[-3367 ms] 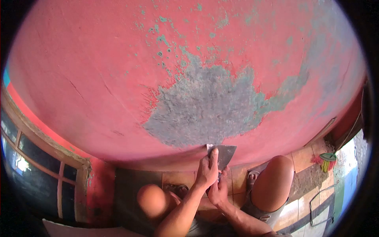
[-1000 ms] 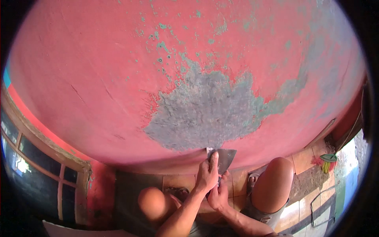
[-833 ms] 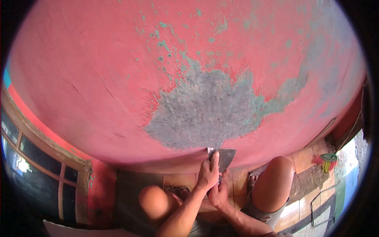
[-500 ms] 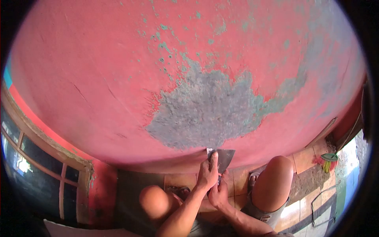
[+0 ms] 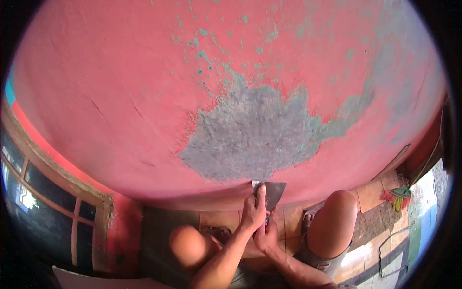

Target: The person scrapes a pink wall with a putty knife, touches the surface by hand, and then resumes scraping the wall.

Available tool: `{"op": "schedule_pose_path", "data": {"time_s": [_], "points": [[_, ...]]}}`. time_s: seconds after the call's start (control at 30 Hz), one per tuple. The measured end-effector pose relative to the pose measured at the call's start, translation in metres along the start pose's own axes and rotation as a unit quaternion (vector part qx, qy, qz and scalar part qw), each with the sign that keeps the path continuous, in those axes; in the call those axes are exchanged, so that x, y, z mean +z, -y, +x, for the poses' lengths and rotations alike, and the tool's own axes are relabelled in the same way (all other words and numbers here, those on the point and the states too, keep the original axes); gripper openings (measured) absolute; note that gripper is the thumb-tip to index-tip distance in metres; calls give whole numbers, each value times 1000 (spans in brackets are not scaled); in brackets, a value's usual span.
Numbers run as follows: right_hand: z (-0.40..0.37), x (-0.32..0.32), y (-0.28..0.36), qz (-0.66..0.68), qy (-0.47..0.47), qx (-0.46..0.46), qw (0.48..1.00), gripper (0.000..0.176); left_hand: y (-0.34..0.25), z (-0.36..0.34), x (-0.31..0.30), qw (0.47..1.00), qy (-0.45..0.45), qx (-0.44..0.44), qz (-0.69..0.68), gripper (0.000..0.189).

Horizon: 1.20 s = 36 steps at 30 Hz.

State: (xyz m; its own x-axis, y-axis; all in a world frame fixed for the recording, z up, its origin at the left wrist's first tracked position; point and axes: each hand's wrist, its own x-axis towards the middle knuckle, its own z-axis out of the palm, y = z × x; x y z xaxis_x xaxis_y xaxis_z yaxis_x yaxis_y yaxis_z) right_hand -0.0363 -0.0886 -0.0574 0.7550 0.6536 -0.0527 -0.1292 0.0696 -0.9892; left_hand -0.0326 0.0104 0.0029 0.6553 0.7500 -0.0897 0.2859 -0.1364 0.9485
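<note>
A wide scraper (image 5: 275, 193) with a dark metal blade meets the pink wall (image 5: 144, 96) just below a large grey bare patch (image 5: 252, 130). My left hand (image 5: 253, 209) is closed on the scraper, its thumb lying along the left side of the blade. Lower and to the right, my right hand (image 5: 267, 236) wraps round the handle, which is mostly hidden by the fingers. Ragged paint edges and small green spots surround the upper part of the patch.
My bent knees (image 5: 190, 245) flank both arms above the tiled floor (image 5: 370, 195). A wood-framed window (image 5: 74, 219) stands at the left. At the right lie a green and red broom head (image 5: 401, 193) and a thin dark cable (image 5: 381, 257).
</note>
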Motion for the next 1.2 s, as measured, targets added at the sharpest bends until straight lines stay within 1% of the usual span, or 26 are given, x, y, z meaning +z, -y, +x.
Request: {"op": "schedule_pose_path", "data": {"time_s": [0.03,0.13,0.17,0.2,0.27,0.3,0.33,0.4,0.43,0.47,0.5,0.53,0.57,0.67,0.7,0.8,0.83,0.87,0.93,0.97,1.0,1.03,1.07,1.1,1.2], "points": [[1,1,3,-18,-18,-90,996,28,-10,-5,2,996,-1,20,-84,57],[1,-2,-2,-50,-9,-53,997,28,-12,-3,3,986,20,-48,-161,56],[-3,-2,0,-60,-1,-35,998,29,13,4,6,987,27,-27,-158,57],[-2,-4,14,-67,10,-22,997,29,14,2,7,992,8,-10,-124,58],[5,-1,23,-95,9,-70,993,28,11,2,7,998,-27,31,-53,59],[9,-2,18,-120,-1,-126,985,27,5,1,5,993,1,-13,-119,58],[11,-3,12,-145,-12,-178,973,26,-1,2,4,990,18,-18,-140,58],[5,-4,8,-112,-15,-130,985,25,-14,-3,-1,981,51,-36,-182,57],[0,-2,11,-53,-5,-33,998,24,-8,-2,4,986,27,-28,-163,56],[2,0,15,6,4,58,998,24,1,0,5,994,7,-2,-108,56],[0,1,10,55,7,99,993,24,14,1,5,998,-13,25,-50,56],[4,1,2,0,-9,-11,1000,25,12,3,4,998,-31,52,6,56],[9,1,-9,-57,-26,-118,991,25,11,-1,4,999,-20,24,-13,55],[-1,5,20,-22,-47,-48,997,28,-26,-8,1,985,21,-57,-161,54],[-1,0,16,4,-13,37,999,29,-7,-3,1,990,28,-32,-136,55],[4,1,20,-47,2,-40,998,29,7,1,3,999,-17,31,-20,56],[6,0,11,-57,0,-76,995,29,-23,-8,0,994,5,11,-111,56],[5,-1,5,-69,-1,-108,992,28,-25,-3,1,991,12,-3,-136,56],[-1,2,25,-43,-16,-37,998,27,-19,-2,2,982,24,-39,-184,57],[-1,-1,20,-6,3,30,1000,26,3,1,5,995,-6,-11,-95,57],[1,-2,16,33,20,93,995,25,10,2,6,997,-21,14,-67,58],[0,-2,11,50,20,96,994,26,13,3,6,998,-34,40,-38,58],[4,-2,10,-48,-13,-33,998,26,20,4,7,997,-46,65,-10,59],[9,-3,9,-147,-47,-161,975,26,37,10,9,998,-36,35,-39,59],[8,-4,8,-179,-49,-184,965,29,-24,-4,1,980,20,-57,-189,58]]}}
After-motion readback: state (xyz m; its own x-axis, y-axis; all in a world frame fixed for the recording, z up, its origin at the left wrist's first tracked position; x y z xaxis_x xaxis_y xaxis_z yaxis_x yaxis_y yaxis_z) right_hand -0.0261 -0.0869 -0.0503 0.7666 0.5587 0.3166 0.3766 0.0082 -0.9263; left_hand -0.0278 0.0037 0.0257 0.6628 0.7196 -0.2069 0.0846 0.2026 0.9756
